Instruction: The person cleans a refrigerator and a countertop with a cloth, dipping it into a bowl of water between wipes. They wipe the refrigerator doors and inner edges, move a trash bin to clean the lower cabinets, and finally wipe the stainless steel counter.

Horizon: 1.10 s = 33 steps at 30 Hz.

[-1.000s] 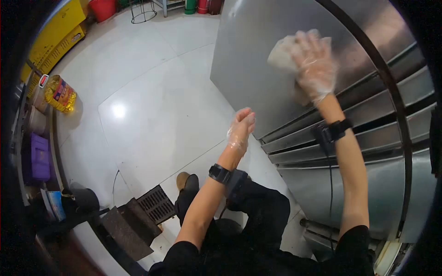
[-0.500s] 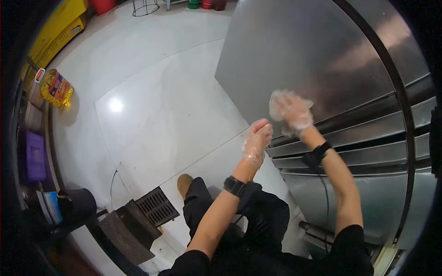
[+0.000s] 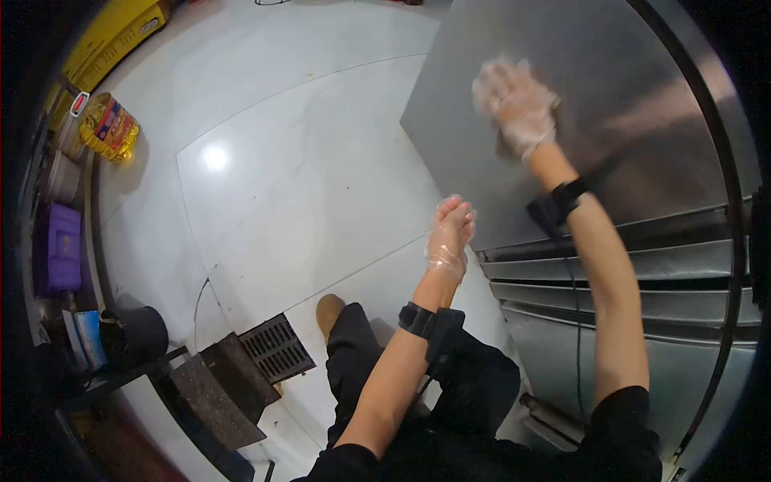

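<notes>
My right hand point(image 3: 518, 104) wears a loose clear plastic glove and lies against the upper stainless steel door point(image 3: 626, 104), fingers stretched out and slightly blurred by motion. Nothing shows in it apart from the glove. Lower and to the left, my left hand point(image 3: 451, 233) is in a similar clear glove, its fingers curled closed with nothing seen in them. It hangs in front of the floor, near the left edge of the steel cabinet. Black straps with small dark devices circle both wrists, and a thin cable point(image 3: 577, 337) runs down along the right forearm.
Below the door, horizontal steel ledges point(image 3: 618, 265) sit above a lower steel panel point(image 3: 594, 353). A floor drain grate point(image 3: 277, 348) lies by my shoe point(image 3: 328, 313). At left are an oil jug point(image 3: 108, 128), a purple box point(image 3: 64, 247), a black bucket point(image 3: 144, 337) and a yellow cabinet point(image 3: 112, 40).
My right hand has moved up the steel door, from near its lower edge to higher on its surface. My left hand stays closed in about the same place. The view has shifted slightly.
</notes>
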### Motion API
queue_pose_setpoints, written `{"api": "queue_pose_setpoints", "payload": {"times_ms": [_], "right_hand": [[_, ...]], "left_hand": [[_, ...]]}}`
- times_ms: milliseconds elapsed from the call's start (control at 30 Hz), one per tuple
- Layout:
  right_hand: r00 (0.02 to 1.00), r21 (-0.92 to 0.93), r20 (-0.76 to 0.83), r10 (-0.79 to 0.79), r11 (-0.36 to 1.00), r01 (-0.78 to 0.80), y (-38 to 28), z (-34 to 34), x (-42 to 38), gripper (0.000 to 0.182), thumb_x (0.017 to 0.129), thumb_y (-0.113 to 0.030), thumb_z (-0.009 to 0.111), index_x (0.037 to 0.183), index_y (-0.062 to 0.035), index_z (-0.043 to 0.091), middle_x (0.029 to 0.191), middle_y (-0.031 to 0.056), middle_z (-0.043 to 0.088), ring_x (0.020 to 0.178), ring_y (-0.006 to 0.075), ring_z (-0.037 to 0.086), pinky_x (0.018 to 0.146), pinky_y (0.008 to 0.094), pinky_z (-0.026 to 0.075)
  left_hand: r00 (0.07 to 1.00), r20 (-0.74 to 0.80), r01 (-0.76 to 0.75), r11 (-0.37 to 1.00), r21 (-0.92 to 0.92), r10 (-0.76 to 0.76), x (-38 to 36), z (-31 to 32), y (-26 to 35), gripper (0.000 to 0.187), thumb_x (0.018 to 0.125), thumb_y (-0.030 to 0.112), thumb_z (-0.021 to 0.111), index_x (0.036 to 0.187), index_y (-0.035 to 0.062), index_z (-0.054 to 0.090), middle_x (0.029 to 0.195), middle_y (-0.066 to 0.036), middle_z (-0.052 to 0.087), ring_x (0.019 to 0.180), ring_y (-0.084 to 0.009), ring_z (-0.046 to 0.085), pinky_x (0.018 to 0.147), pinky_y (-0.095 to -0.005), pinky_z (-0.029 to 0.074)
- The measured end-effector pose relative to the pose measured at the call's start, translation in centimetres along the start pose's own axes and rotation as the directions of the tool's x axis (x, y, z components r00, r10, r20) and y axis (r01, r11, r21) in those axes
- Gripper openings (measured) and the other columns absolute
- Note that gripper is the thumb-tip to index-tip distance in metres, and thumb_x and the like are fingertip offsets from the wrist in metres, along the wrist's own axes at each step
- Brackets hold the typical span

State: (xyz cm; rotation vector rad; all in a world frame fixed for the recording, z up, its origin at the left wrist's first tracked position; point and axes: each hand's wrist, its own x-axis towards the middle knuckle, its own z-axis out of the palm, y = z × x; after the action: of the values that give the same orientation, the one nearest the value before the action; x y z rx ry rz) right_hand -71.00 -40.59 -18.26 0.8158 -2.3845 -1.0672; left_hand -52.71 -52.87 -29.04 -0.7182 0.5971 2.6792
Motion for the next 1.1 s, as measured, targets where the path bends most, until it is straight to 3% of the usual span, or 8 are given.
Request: {"api": "queue_pose_setpoints", "payload": {"times_ms": [267, 367, 467, 600, 700, 867, 1033, 1100], "right_hand": [[0.955, 0.397, 0.260, -0.145, 0.917, 0.032, -11.7, 9.8, -10.8, 0.041, 0.087, -0.019, 0.051, 0.127, -0.0140, 0.054, 0.139, 0.0044, 0.048, 0.133, 0.0262, 0.038, 0.115, 0.0417, 0.024], [0.905, 0.235, 0.323, -0.277, 0.950, 0.207, -7.4, 2.3, -8.0, 0.039, 0.088, -0.019, 0.049, 0.127, -0.0136, 0.054, 0.138, 0.0042, 0.048, 0.132, 0.0260, 0.039, 0.114, 0.0420, 0.026], [0.990, 0.355, -0.122, -0.065, 0.929, 0.105, -1.3, 3.4, -3.8, 0.038, 0.086, -0.019, 0.051, 0.124, -0.0142, 0.056, 0.137, 0.0063, 0.049, 0.129, 0.0277, 0.043, 0.110, 0.0448, 0.031], [0.946, -0.125, -0.311, 0.090, 0.983, -0.134, 7.0, -3.4, 4.0, 0.037, 0.088, -0.023, 0.050, 0.125, -0.0205, 0.056, 0.136, 0.0055, 0.050, 0.124, 0.0271, 0.046, 0.107, 0.0412, 0.036], [0.826, 0.005, -0.504, 0.251, 0.957, -0.289, 11.3, -4.2, 8.9, 0.029, 0.096, -0.023, 0.042, 0.115, -0.0092, 0.060, 0.113, 0.0093, 0.061, 0.106, 0.0271, 0.055, 0.092, 0.0365, 0.044], [0.888, -0.089, 0.075, 0.454, 0.890, -0.447, 12.9, 0.3, 14.8, 0.024, 0.095, -0.020, 0.042, 0.106, -0.0052, 0.059, 0.108, 0.0106, 0.060, 0.100, 0.0248, 0.056, 0.088, 0.0331, 0.046], [0.855, 0.756, -0.216, 0.471, 0.635, -0.159, 0.5, 4.5, 16.8, 0.036, 0.097, -0.022, 0.038, 0.128, -0.0058, 0.044, 0.132, 0.0104, 0.049, 0.122, 0.0245, 0.044, 0.105, 0.0357, 0.037], [0.913, 0.203, -0.250, 0.321, 0.940, -0.275, -3.4, 7.6, 16.3, 0.041, 0.098, -0.024, 0.036, 0.134, -0.0065, 0.043, 0.139, 0.0107, 0.045, 0.129, 0.0250, 0.040, 0.109, 0.0361, 0.032]], "left_hand": [[0.999, -0.039, 0.030, 0.995, -0.098, -0.034, 1.5, -0.4, -0.5, 0.038, 0.085, 0.015, 0.065, 0.118, 0.0101, 0.048, 0.108, -0.005, 0.057, 0.091, -0.0125, 0.057, 0.084, -0.0251, 0.046], [0.997, -0.056, 0.041, 0.994, -0.102, -0.047, 1.0, -0.1, -0.4, 0.038, 0.085, 0.016, 0.065, 0.118, 0.0096, 0.048, 0.107, -0.004, 0.057, 0.089, -0.0116, 0.056, 0.084, -0.0245, 0.045], [0.999, -0.013, 0.036, 0.993, -0.109, -0.037, 1.0, -0.2, -0.4, 0.039, 0.085, 0.017, 0.066, 0.119, 0.0097, 0.048, 0.108, -0.004, 0.056, 0.091, -0.0114, 0.055, 0.087, -0.0254, 0.045], [0.999, -0.013, 0.036, 0.989, -0.143, -0.039, 0.9, -0.5, 0.3, 0.041, 0.085, 0.017, 0.066, 0.121, 0.0090, 0.047, 0.110, -0.004, 0.055, 0.095, -0.0132, 0.054, 0.093, -0.0272, 0.044], [1.000, -0.023, 0.014, 0.982, -0.188, -0.019, 0.2, -0.2, 1.7, 0.042, 0.085, 0.016, 0.066, 0.122, 0.0080, 0.047, 0.111, -0.005, 0.055, 0.098, -0.0148, 0.054, 0.095, -0.0277, 0.043], [0.997, -0.074, -0.054, 0.971, -0.234, 0.037, -0.1, 0.4, 4.7, 0.042, 0.085, 0.014, 0.065, 0.122, 0.0070, 0.047, 0.110, -0.005, 0.055, 0.101, -0.0158, 0.054, 0.095, -0.0275, 0.043], [0.985, -0.131, -0.144, 0.941, -0.306, 0.108, -0.8, 0.1, 7.5, 0.042, 0.086, 0.011, 0.065, 0.123, 0.0066, 0.046, 0.109, -0.004, 0.053, 0.103, -0.0156, 0.054, 0.096, -0.0272, 0.043], [0.980, -0.154, -0.168, 0.943, -0.289, 0.127, -0.9, -0.1, 8.2, 0.043, 0.087, 0.013, 0.064, 0.125, 0.0067, 0.046, 0.113, -0.005, 0.052, 0.107, -0.0165, 0.052, 0.098, -0.0286, 0.041]]}}
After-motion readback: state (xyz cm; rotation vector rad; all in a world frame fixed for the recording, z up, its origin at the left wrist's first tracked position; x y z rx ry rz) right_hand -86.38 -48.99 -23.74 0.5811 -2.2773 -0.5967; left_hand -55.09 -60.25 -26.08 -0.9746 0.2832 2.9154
